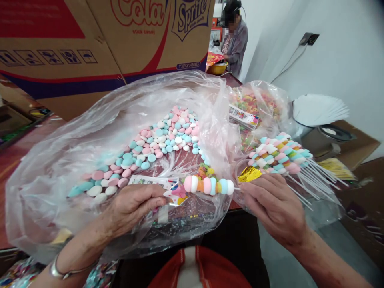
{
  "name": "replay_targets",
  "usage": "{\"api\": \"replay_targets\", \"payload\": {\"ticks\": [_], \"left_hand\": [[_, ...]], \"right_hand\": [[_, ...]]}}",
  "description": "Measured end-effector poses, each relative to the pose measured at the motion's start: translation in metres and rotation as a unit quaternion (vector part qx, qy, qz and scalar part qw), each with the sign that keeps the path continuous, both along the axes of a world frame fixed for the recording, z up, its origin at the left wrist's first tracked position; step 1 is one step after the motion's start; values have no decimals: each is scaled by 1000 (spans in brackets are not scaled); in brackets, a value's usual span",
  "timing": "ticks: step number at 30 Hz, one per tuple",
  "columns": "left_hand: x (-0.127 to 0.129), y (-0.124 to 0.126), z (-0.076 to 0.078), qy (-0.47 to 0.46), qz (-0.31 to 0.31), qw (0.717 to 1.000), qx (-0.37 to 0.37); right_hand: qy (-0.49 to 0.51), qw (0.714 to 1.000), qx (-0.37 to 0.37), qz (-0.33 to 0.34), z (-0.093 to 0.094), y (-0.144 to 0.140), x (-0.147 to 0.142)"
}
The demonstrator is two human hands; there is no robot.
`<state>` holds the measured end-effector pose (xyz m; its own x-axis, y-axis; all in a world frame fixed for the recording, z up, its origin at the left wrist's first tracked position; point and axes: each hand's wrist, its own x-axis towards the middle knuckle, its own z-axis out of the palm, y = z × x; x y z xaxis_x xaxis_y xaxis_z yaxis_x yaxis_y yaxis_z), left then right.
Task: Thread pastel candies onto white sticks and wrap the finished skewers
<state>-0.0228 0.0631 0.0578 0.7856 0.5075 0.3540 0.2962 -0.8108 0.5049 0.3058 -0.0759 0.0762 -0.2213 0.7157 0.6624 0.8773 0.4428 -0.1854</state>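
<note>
A candy skewer (208,185) lies level between the two hands, its long axis running left to right across the view, just above the near lip of a big clear plastic bag (90,132). The round pieces on it sit pressed together in a short row: pink, white, orange, blue, yellow, white. At its left end the left hand (132,206) is closed, fingertips pinching a small printed wrapper (177,195) that touches the first pink piece. At its right end the right hand (274,206) is closed too, thumb and forefinger gripping the bare stick where it leaves the last white piece, with a scrap of gold foil (249,174) just above the knuckles. Both hands are equally close, one at each tip.

Beyond the skewer, loose pastel candies (156,144) lie scattered inside the open bag. To the right, a heap of finished skewers (279,154) rests with sticks fanned out toward the right, in front of a second bag of colourful sweets (258,106).

All of this sits on a dark reddish counter (18,160). Large cardboard cartons (99,44) stand behind it, a stack of white paper (319,109) lies to the far right, and another person (235,38) works at the far end beside a white wall.
</note>
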Motion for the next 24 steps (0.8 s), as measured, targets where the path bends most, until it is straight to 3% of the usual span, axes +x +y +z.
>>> {"api": "replay_targets", "payload": {"ticks": [11, 19, 24], "left_hand": [[8, 1, 10, 50, -10, 998, -25], [9, 4, 14, 80, -27, 996, -25], [9, 7, 14, 117, -22, 991, -57]], "right_hand": [[-37, 999, 24, 31, 3, 1, 5], [-15, 996, -40, 82, 7, 2, 5], [-24, 995, -35, 85, 7, 2, 8]]}}
